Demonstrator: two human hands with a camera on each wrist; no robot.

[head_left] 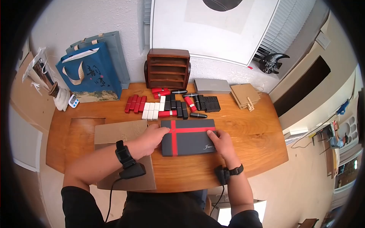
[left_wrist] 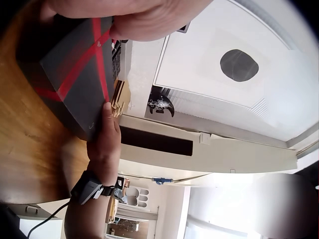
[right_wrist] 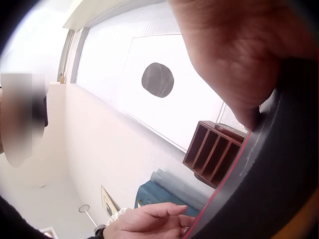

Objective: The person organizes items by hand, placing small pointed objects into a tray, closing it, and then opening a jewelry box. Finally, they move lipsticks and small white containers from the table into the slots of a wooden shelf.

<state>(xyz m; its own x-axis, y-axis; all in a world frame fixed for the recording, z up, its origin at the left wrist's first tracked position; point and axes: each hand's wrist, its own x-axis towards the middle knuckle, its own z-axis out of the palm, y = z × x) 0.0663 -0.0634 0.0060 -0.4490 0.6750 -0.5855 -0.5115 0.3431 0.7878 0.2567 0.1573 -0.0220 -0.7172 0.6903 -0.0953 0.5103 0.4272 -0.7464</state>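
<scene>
A flat dark grey gift box [head_left: 195, 138] with a crossed red ribbon [head_left: 174, 144] lies at the front middle of the wooden table. My left hand [head_left: 153, 137] grips its left end, thumb on the lid near the ribbon. At the opposite end my right hand [head_left: 222, 143] holds the box, with its thumb over the top edge and its fingers hidden behind the side. In the left wrist view the box [left_wrist: 82, 102] stretches between both hands. The right wrist view shows the right hand [right_wrist: 234, 55] close on the box edge.
Behind the box lie several small red boxes [head_left: 136, 103], white boxes [head_left: 151, 111] and black boxes [head_left: 182, 108]. A brown wooden shelf [head_left: 167, 70] stands at the back. A brown cardboard box [head_left: 121, 131] lies under my left forearm. Blue gift bags [head_left: 89, 78] stand back left.
</scene>
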